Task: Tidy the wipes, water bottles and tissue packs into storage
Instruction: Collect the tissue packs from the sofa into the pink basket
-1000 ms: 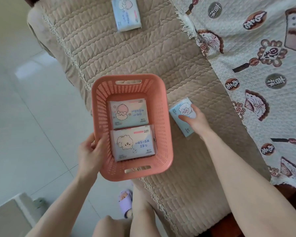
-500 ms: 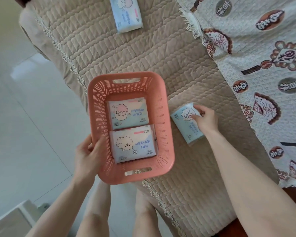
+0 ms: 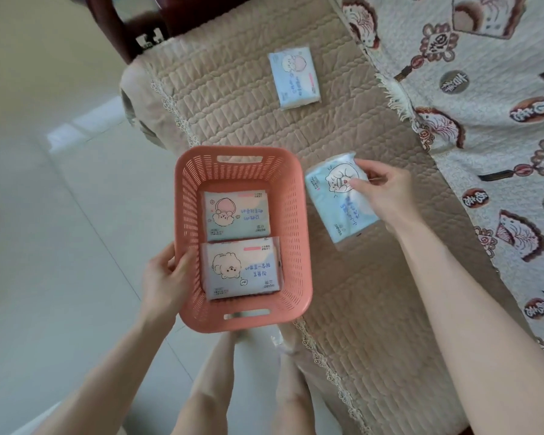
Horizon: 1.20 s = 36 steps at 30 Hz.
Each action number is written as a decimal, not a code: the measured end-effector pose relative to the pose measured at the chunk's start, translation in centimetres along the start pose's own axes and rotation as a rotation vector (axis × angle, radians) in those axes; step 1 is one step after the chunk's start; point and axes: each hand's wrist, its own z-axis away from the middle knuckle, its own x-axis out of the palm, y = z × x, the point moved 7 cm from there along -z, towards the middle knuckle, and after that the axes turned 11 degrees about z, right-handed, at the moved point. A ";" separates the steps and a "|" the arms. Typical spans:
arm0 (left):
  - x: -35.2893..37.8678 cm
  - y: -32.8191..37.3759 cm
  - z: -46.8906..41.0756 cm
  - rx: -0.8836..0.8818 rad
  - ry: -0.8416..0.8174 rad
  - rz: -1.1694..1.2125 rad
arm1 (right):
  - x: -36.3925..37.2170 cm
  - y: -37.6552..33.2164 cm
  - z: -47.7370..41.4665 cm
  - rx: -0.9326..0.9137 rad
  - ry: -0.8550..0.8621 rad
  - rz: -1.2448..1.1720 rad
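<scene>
Two tissue packs lie flat inside the pink basket, side by side along its length: far pack w/ a peach cartoon, near pack w/ a fluffy animal cartoon, edges touching.

L hand grips the basket's left wall near the closer corner. Thumb is hooked over the rim to the inside, fingers curled round the outside. Basket sits at the front edge of the beige quilted seat cover, its left part hanging out over the tiled floor.

R hand pinches a third pack, pale blue. Thumb presses on the printed face by the cartoon head, other fingers wrap the pack's right edge and go under it. That pack is just right of the basket, not touching it, tilted w/ its far end leaning right. I can't tell if it's lifted off the cover or resting on it.

Fourth pack lies alone farther back on the seat cover, well apart from both hands.

Patterned throw covers the right side. My view also catches bare legs below the basket.
</scene>
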 end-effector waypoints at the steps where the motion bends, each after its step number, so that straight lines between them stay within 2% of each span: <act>1: -0.8 0.5 -0.5 0.001 0.003 0.010 | 0.8 -1.3 -0.1 -0.020 -0.007 0.008; 12: -8.2 3.7 -4.6 -0.001 0.096 0.062 | 6.4 -9.9 0.1 -0.088 0.010 -0.006; 17: -9.4 4.0 -5.7 -0.028 0.111 0.064 | 8.7 -13.1 0.2 -0.105 -0.049 -0.039; 22: -9.7 4.4 -6.6 -0.020 0.091 0.060 | 13.4 -16.7 1.0 -0.210 -0.174 0.016; 26: -9.8 4.5 -6.8 -0.036 0.083 0.086 | 18.3 -18.7 2.5 -0.283 -0.340 0.130; 30: -10.0 4.7 -7.0 -0.027 0.056 0.073 | 22.9 -18.5 4.3 -0.282 -0.540 0.335; 36: -10.1 4.8 -7.4 -0.012 0.034 0.079 | 27.3 -16.5 6.0 -0.301 -0.724 0.511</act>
